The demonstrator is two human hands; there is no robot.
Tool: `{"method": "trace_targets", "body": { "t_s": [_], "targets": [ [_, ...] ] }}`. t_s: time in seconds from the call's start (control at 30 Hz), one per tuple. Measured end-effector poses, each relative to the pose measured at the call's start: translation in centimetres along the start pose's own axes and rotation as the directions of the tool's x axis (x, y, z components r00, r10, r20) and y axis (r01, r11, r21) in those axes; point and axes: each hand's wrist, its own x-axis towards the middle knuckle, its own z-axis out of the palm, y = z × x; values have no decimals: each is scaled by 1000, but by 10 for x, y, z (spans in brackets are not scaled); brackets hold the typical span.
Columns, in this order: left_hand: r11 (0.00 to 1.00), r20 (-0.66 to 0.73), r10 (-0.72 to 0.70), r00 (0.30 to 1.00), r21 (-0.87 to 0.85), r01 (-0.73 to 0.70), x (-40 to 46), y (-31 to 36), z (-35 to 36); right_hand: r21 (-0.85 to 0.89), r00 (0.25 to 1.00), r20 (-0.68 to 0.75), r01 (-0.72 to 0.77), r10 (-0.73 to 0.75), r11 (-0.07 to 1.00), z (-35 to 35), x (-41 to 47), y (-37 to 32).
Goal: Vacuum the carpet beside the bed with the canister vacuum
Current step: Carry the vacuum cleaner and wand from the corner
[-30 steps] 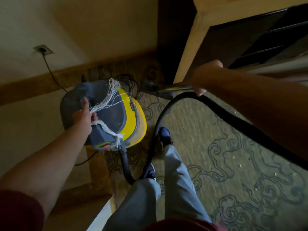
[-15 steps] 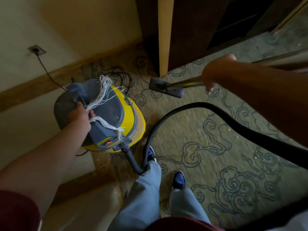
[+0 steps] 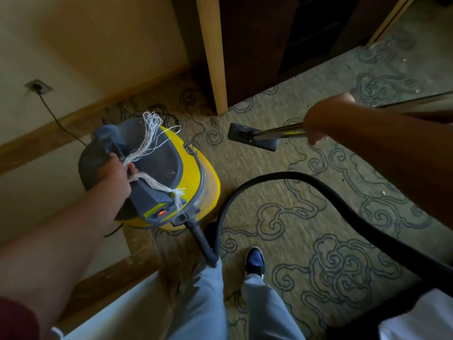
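Canister vacuum (image 3: 171, 173) is gripped by its handle in the left hand (image 3: 115, 174), fingers wrapped tight, near the wall. Wand (image 3: 282, 131) is clenched in the right hand (image 3: 318, 121), floor head (image 3: 252, 139) barely on the carpet (image 3: 306, 217). Crumbs are visible, so most is left, probably.

one canister vacuum (image 3: 157, 177), one hose (image 3: 318, 192), one floor nozzle (image 3: 252, 137), two hands, one wall socket (image 3: 38, 86).
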Motion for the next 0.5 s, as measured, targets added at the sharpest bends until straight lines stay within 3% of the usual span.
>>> {"method": "trace_targets", "body": {
  "t_s": [0.1,0.3,0.5],
  "targets": [
    [998,46,-30,999,-46,32,14,-4,21,33,1000,-19,8,-7,999,14,18,-15],
    [997,88,-75,993,23,73,60,-16,63,91,999,38,4,-8,996,39,52,-54],
    [984,131,-139,982,128,122,100,-22,102,134,1000,-1,5,-5,991,42,79,-84]
  ]
}}
